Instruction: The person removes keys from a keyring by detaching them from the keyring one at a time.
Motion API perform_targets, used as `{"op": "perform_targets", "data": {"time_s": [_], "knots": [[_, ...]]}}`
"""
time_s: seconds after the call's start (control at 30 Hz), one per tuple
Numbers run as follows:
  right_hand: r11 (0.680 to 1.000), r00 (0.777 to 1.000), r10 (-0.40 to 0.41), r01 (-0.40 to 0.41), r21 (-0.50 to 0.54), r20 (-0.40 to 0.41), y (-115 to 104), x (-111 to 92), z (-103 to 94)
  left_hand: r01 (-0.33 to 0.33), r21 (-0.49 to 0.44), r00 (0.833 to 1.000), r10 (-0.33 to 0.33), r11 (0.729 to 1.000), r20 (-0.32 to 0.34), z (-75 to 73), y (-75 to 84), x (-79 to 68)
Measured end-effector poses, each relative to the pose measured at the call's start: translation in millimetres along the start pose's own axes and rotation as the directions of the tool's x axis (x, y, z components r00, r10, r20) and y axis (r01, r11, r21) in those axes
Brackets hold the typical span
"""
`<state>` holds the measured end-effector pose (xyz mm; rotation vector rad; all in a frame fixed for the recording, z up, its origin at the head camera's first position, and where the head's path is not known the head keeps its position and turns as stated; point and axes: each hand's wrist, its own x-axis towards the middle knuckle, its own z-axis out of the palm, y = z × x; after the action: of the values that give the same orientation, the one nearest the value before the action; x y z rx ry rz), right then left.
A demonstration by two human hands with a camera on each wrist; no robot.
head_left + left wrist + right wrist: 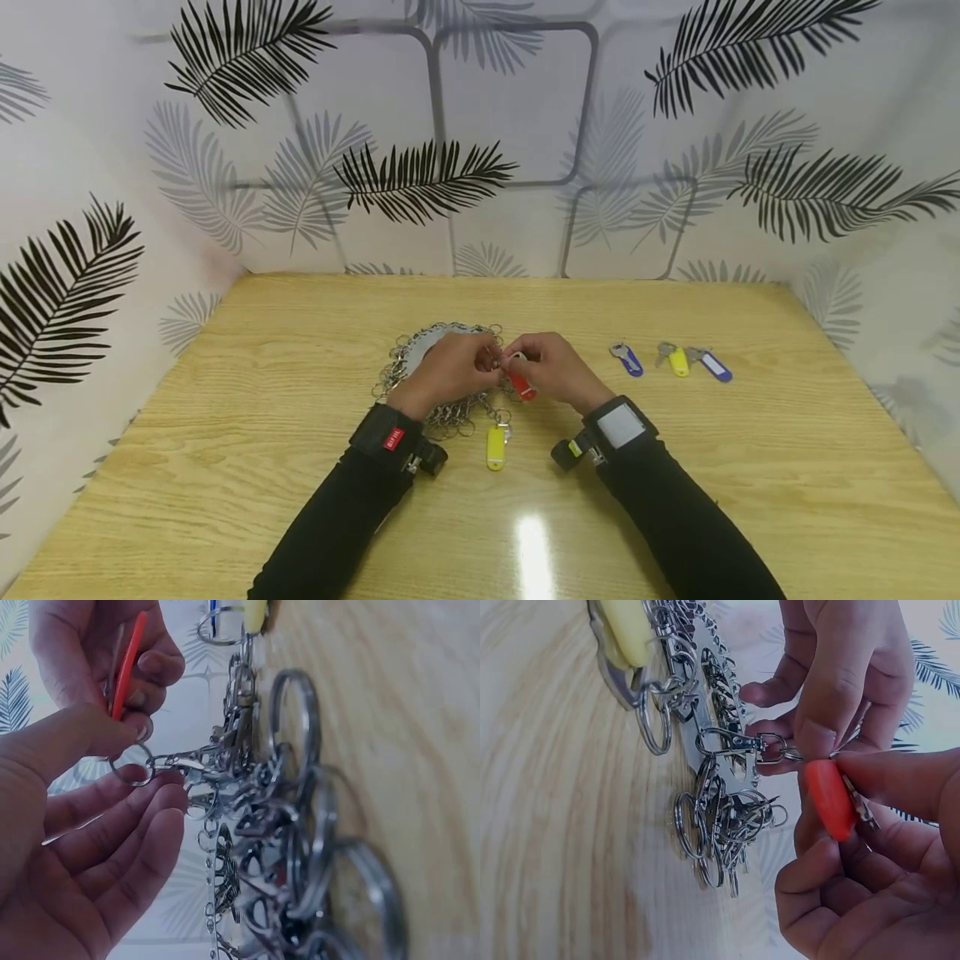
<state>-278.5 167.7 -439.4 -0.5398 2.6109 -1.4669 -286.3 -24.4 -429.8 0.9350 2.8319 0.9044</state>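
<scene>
My left hand (459, 367) pinches a small split ring (133, 784) between thumb and fingers. That ring hangs from a metal swivel clasp (731, 742) on a round metal key holder (418, 346), fringed with many clasps and rings. Close against it, my right hand (561, 367) grips a red key tag (830, 799) with a key (861, 806) lying along its side. The tag's top end meets the ring at the left thumb, where fingers partly hide the join. A yellow key tag (496, 448) with a key lies on the table, at the holder's near edge.
To the right on the wooden table (300, 333) lie a blue tag (633, 364), another yellow tag (678, 362) and a second blue tag (717, 367), each with a key. A leaf-patterned wall covering (510, 225) stands behind the table.
</scene>
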Motion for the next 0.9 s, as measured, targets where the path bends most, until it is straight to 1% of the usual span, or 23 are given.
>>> {"op": "perform_targets", "data": {"time_s": [0.13,0.27,0.37,0.47,0.53,0.67,0.8,0.9], "knots": [[0.999,1.0,0.024,-0.024,0.034,-0.007,0.2,0.6,-0.2,-0.001,-0.014,1.0,0.001,1.0,-0.021,3.1,2.3,-0.6],[0.995,0.998,0.06,-0.059,0.076,-0.016,1.2,1.2,-0.9,-0.019,0.008,0.999,0.019,1.0,-0.027,8.0,3.3,1.0],[0.991,0.997,0.078,-0.076,0.106,-0.012,2.1,2.0,-1.7,-0.031,0.051,0.997,0.034,0.998,-0.063,9.8,4.6,2.5],[0.985,0.996,0.093,-0.092,0.149,0.001,2.5,1.8,-2.7,-0.036,0.068,0.995,0.042,0.997,-0.095,10.0,6.4,2.7],[0.979,0.995,0.1,-0.1,0.176,0.006,2.6,1.5,-3.3,-0.043,0.067,0.993,0.049,0.997,-0.104,9.9,6.7,2.6],[0.975,0.995,0.102,-0.102,0.197,0.01,2.5,1.2,-4.2,-0.04,0.034,0.994,0.043,0.999,-0.098,9.1,6.9,2.0],[0.979,0.996,0.088,-0.087,0.186,0.002,2.1,1.0,-5.0,-0.024,-0.008,0.995,0.023,1.0,-0.1,7.5,5.9,2.0],[0.983,0.997,0.078,-0.074,0.17,-0.016,2.3,1.1,-4.9,-0.02,-0.021,0.995,0.018,1.0,-0.103,6.4,4.7,1.5]]}}
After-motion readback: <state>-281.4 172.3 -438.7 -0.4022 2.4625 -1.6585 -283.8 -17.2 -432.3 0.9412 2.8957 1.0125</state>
